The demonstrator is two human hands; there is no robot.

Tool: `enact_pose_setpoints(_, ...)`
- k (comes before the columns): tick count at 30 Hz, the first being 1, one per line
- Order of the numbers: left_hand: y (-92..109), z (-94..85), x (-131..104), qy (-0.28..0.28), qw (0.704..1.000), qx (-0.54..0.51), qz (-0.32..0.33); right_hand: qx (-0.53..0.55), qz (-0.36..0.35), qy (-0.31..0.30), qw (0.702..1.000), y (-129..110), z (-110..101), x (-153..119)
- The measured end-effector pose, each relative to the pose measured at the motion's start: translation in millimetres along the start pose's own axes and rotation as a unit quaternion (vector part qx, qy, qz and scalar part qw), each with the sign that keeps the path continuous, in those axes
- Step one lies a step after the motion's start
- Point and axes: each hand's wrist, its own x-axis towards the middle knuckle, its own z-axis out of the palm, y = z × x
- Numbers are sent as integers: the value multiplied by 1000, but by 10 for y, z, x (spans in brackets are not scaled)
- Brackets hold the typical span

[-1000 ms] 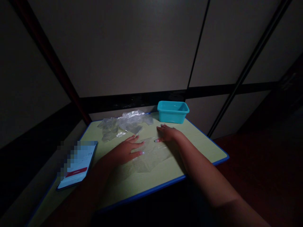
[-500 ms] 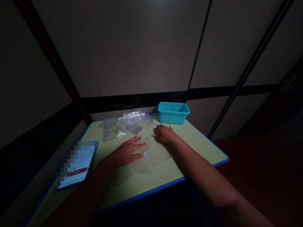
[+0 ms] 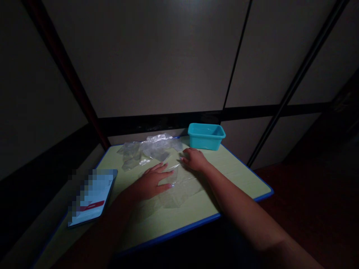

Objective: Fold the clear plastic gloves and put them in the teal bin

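A thin, clear plastic bag (image 3: pixel 179 194) lies spread on the pale yellow-green table top (image 3: pixel 238 179). My left hand (image 3: pixel 154 181) rests flat on its left part, palm down, with the fingers apart. At the bag's far edge is my right hand (image 3: pixel 195 160), palm down, its fingers slightly bent and apart; I see nothing held in them. Beyond my left hand sits a crumpled heap of clear plastic bags (image 3: pixel 157 146). A turquoise plastic bin (image 3: pixel 206 142) stands just past my right hand.
To the left of my left forearm lies a flat tablet-like object (image 3: pixel 94 198) with a pale face and a red strip, partly pixelated. The table has a blue rim (image 3: pixel 179 233). Pale panels (image 3: pixel 157 59) with dark bands rise behind the table. The light is dim.
The view has tilted slightly, so everything sits a little lower. My right hand's fingers have drawn a little closer together at the bag's far edge. My left hand stays flat on the bag.
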Motion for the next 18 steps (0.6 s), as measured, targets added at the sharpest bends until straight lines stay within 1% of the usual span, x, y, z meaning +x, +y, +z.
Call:
enact_pose_setpoints(2, 10, 7, 1, 8, 1000, -5, 5, 4, -6, 20, 1000, -18, -8, 4)
enact_pose_setpoints(4, 37, 4, -6, 9, 1000, -10, 12, 7, -11, 27, 1000, -40, -5, 6)
enact_pose_setpoints(8, 94, -15, -22, 7, 1000, -15, 16, 3, -41, 17, 999, -86, 43, 10)
enact_pose_setpoints(12, 118, -28, -17, 4, 998, -41, 48, -14, -47, -2, 999, -119, 96, 31)
enact_pose_setpoints(15, 142, -40, -15, 2, 997, -49, 63, 1, -43, 4, 999, -122, 109, 54)
enact_pose_setpoints(18, 169, -58, -23, 17, 997, -51, 60, 28, -44, 15, 999, -106, 109, 76)
